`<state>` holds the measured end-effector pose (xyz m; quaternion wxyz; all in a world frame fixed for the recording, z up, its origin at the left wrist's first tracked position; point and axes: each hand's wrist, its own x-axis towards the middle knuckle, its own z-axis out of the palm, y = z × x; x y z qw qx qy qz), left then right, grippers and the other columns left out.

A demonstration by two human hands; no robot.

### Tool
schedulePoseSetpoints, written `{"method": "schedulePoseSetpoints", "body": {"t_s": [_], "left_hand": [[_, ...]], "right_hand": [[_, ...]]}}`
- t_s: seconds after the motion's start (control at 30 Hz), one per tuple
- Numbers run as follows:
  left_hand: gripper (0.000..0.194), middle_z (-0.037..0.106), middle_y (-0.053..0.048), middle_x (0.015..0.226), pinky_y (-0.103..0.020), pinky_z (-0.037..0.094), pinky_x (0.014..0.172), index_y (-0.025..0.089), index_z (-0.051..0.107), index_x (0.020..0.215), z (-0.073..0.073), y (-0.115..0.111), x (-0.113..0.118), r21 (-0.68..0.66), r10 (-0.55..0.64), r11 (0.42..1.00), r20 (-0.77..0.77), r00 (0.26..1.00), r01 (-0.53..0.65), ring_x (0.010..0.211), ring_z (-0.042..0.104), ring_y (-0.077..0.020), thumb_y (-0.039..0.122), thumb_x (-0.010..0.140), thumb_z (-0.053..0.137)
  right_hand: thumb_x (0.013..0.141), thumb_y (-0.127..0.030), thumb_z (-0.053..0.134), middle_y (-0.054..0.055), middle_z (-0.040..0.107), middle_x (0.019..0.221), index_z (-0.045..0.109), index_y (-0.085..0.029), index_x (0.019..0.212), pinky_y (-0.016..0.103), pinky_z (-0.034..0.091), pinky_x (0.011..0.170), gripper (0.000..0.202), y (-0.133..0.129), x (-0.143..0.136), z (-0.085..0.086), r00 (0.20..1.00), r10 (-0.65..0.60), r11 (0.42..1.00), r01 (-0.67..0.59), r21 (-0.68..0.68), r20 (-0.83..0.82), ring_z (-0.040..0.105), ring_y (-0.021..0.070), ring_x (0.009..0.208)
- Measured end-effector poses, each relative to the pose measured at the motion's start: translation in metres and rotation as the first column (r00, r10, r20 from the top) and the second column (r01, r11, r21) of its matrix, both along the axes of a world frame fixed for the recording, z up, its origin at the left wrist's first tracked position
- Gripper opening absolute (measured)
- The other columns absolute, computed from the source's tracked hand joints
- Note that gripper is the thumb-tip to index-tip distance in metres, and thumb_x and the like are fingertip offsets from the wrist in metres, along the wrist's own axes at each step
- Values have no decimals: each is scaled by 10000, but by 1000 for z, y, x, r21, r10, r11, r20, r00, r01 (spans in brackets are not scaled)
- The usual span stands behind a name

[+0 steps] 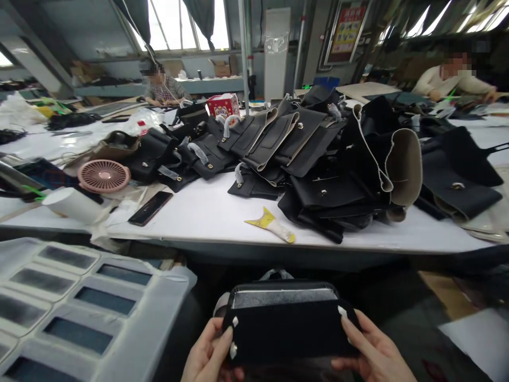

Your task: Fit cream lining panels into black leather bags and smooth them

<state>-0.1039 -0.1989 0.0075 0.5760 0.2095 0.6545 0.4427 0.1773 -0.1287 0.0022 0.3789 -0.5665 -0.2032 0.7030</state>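
A black bag piece [288, 329] is held low in front of me, with a grey strip along its top and small pale metal-looking fittings near both sides. My left hand [212, 353] grips its left edge, thumb on the front beside the fittings. On the right edge my right hand [374, 347] is closed round the piece, its thumb by the upper right fitting. Beyond the table's front edge lies a large heap of black bags [278, 143]. A yellow and white tool [271, 225] rests on the white table [199, 215].
A phone [150, 208], a pink fan [104, 175] and a white cup [71, 206] are on the table's left. A grey tray-like rack [159, 318] stands lower left. Two people [163, 87] sit at the far tables. White sheet [477, 339] at lower right.
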Motion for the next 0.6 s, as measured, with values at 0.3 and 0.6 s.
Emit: {"method": "schedulePoseSetpoints", "body": {"t_s": [0.3, 0.6], "left_hand": [[427, 457, 44, 576, -173, 282, 458, 165, 616, 696, 5, 30, -16, 78, 14, 997, -290, 957, 9, 507, 364, -68, 584, 746, 684], [455, 493, 34, 602, -203, 345, 567, 163, 537, 639, -13, 48, -27, 9, -19, 1000, -202, 979, 21, 612, 422, -106, 571, 711, 726]], "right_hand": [[625, -628, 765, -48, 486, 517, 629, -188, 690, 183, 236, 341, 465, 34, 11, -25, 885, 116, 977, -182, 107, 451, 369, 57, 397], [670, -585, 759, -37, 470, 575, 542, -190, 619, 200, 323, 448, 454, 46, 20, -41, 898, 129, 977, -188, 102, 421, 394, 93, 543]]}}
